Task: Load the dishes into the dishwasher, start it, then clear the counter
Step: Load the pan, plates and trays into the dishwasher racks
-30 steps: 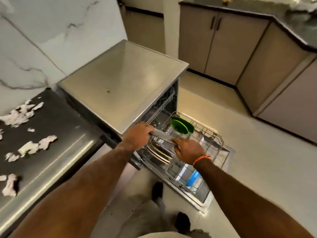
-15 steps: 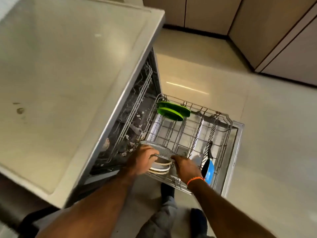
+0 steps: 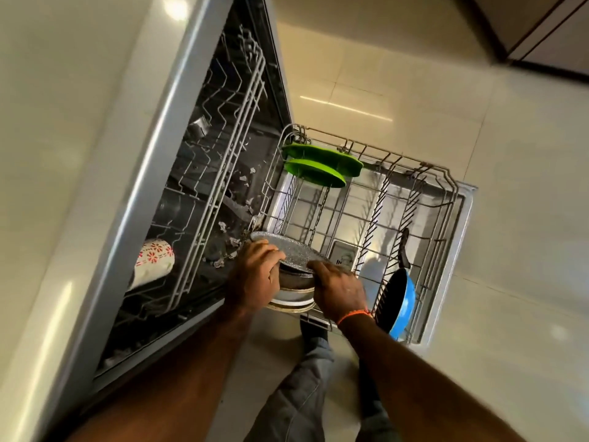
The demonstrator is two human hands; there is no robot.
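My left grip (image 3: 255, 274) and right grip (image 3: 339, 287) are curling round a speckled grey pan (image 3: 288, 255) | pan is sitting over stacked plates (image 3: 291, 303) at the near edge of the pulled-out lower rack (image 3: 452, 199) | green plates (image 3: 314, 169) standing at far end, blue pan (image 3: 404, 301) to the right.

We see our two forearms bare, with no sleeves, entering from 6 o'clock. Our left hand (image 3: 253, 277) wears nothing. At the wrist of our right hand (image 3: 341, 290) sits a thin orange band (image 3: 353, 315). Between the forearms, toward 6 o'clock, our legs show in grey trousers (image 3: 298, 397) with stitched seams, ending in a dark sock or shoe (image 3: 314, 328); which one we cannot tell.
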